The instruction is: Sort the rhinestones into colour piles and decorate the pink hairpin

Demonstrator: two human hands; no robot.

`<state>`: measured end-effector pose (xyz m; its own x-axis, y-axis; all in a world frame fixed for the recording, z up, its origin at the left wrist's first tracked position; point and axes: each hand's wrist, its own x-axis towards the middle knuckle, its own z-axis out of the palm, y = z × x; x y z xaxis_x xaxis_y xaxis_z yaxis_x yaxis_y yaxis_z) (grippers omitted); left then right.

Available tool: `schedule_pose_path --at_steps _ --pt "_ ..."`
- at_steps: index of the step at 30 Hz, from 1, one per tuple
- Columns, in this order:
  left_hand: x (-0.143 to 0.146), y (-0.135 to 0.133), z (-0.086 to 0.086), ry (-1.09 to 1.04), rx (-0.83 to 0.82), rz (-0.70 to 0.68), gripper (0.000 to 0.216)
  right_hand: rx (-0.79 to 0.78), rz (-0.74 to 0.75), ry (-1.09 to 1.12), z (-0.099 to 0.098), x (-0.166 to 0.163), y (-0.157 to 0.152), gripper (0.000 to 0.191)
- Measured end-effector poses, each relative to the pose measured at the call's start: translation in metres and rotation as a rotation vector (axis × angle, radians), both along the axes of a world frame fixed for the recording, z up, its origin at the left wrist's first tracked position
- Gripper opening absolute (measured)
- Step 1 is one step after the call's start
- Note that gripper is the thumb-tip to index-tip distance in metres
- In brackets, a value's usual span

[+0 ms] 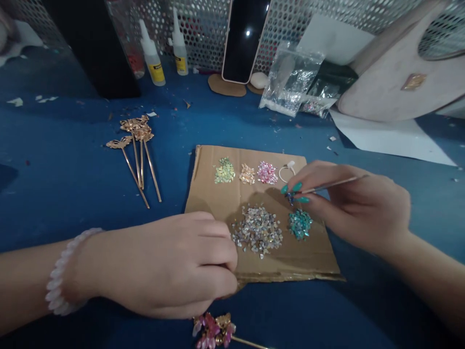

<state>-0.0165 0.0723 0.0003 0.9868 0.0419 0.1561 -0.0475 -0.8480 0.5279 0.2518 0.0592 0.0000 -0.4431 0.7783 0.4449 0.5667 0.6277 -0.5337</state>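
Note:
My right hand (348,208), with teal nails, pinches a thin pen-like stick (337,183) over the right side of a cardboard sheet (214,199). At its fingertips is a small dark blue bit (289,198), just above a teal chip pile (300,224). A larger heap of silvery chips (257,229) lies mid-sheet. Behind it are green chips (224,171), peach chips (247,173), pink chips (267,172) and a pale ring (286,173). My left hand (163,266) is closed at the sheet's left edge, its fingertips hidden. Below it lies a gold hairpin with pink petals (212,330).
Several gold hairpins (140,155) lie to the left. Two glue bottles (154,63) (180,53), a phone (244,41) and clear plastic bags (290,80) line the back by a perforated metal panel. White paper (392,138) and a pale curved object (395,72) are at right.

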Motion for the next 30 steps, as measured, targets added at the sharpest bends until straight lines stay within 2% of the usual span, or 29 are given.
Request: schedule_pose_path --at_steps 3,9,23,30 --pt "0.000 0.000 0.001 -0.011 -0.007 0.012 0.015 -0.039 0.120 -0.020 0.006 0.001 -0.011 0.022" --pt "-0.001 0.000 0.001 -0.029 -0.008 0.015 0.016 -0.070 0.255 -0.018 0.013 -0.008 -0.017 0.018" --pt "-0.001 -0.001 0.000 -0.032 -0.010 0.009 0.014 -0.049 0.278 -0.021 0.012 -0.010 -0.017 0.016" --pt "0.000 0.000 0.001 -0.033 -0.002 0.020 0.015 -0.025 0.244 -0.039 0.014 -0.011 -0.018 0.018"
